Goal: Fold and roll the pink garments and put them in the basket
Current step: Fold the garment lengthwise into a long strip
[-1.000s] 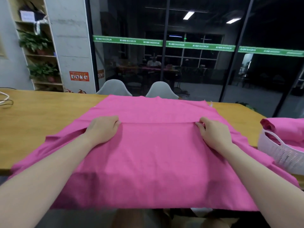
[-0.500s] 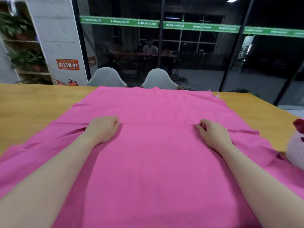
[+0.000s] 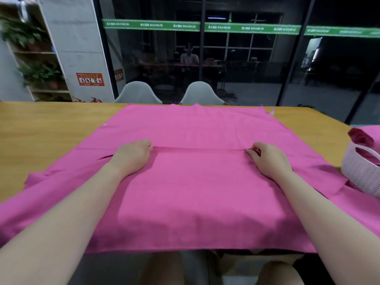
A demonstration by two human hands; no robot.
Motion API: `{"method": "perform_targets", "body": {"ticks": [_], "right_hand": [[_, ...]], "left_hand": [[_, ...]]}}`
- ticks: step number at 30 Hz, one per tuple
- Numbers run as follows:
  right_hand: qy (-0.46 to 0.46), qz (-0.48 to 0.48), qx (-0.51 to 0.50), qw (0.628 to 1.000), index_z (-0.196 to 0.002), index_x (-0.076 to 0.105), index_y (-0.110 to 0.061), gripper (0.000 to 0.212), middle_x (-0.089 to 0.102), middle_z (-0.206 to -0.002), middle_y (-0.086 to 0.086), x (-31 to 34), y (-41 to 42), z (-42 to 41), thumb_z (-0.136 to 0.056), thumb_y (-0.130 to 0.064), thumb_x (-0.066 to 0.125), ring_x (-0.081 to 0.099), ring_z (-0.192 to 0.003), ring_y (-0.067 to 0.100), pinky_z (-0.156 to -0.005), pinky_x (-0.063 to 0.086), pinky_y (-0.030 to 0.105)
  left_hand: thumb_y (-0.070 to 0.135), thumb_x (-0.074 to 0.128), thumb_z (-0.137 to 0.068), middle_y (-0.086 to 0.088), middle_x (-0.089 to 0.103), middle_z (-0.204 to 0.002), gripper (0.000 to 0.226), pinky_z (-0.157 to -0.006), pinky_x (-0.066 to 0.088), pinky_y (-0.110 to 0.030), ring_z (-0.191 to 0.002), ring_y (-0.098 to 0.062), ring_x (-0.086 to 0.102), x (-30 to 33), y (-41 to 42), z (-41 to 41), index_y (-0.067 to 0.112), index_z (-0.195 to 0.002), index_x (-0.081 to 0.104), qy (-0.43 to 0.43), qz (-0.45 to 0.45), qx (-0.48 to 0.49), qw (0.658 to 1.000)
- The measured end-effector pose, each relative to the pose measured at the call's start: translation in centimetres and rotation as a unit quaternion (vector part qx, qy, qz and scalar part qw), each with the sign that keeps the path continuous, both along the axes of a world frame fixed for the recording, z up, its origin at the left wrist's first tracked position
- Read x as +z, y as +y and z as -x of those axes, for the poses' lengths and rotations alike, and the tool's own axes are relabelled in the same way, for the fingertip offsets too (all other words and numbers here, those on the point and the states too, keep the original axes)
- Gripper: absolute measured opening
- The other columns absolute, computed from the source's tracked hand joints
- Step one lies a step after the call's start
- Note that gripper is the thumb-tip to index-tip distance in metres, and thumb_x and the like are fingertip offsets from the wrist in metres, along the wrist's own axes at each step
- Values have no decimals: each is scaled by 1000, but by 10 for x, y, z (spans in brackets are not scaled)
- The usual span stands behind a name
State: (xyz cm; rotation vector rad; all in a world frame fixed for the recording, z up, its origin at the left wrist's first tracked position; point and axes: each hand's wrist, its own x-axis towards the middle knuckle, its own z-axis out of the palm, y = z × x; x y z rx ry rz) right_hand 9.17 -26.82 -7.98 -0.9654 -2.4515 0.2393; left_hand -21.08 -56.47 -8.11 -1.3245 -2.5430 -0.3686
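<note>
a wooden table [image 3: 41,128] was covered by a pink garment [image 3: 195,192], spread flat. a white basket [image 3: 362,171] sat at the right. the fold's edge was pinched by the left hand [image 3: 131,157] and right hand [image 3: 267,159].

This looks like an office or shared workspace. A long wooden table [image 3: 51,128] stands before a glass partition wall [image 3: 246,58] crossed by a green band printed "MAXIMUM" [image 3: 152,25]. Two pale shell chairs [image 3: 137,93] sit at the table's far edge. At the left, open shelves [image 3: 41,52] carry potted plants, beside a concrete pillar [image 3: 76,48] bearing a red notice [image 3: 90,79].
</note>
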Motion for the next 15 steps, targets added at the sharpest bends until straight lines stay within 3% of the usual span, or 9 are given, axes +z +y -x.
{"method": "perform_targets", "body": {"ticks": [8,11,15], "right_hand": [[1,-12,4,1000,-82,57,-22,27,68,-80,5,-1,-38,-42,-101,-42,56,61,-82,35,-65,47,40],[-3,-20,3,1000,-83,57,-21,27,68,-81,7,-2,-46,-51,-101,-41,56,62,-83,36,-66,49,42],[-19,-56,-3,998,-88,59,-20,26,69,-83,8,7,-51,-48,-101,-41,54,64,-84,36,-64,46,40]], "left_hand": [[31,36,-108,-11,65,-98,23,-71,38,-41,-92,-34,60,1,-40,-47,19,-90,44,-8,-6,11,1000],[31,35,-108,-12,65,-98,23,-74,44,-43,-92,-36,61,0,-48,-54,18,-92,45,-10,-4,9,1000],[42,32,-108,-11,67,-94,33,-73,46,-45,-91,-37,62,5,-52,-54,21,-87,46,-2,-41,-7,999]]}}
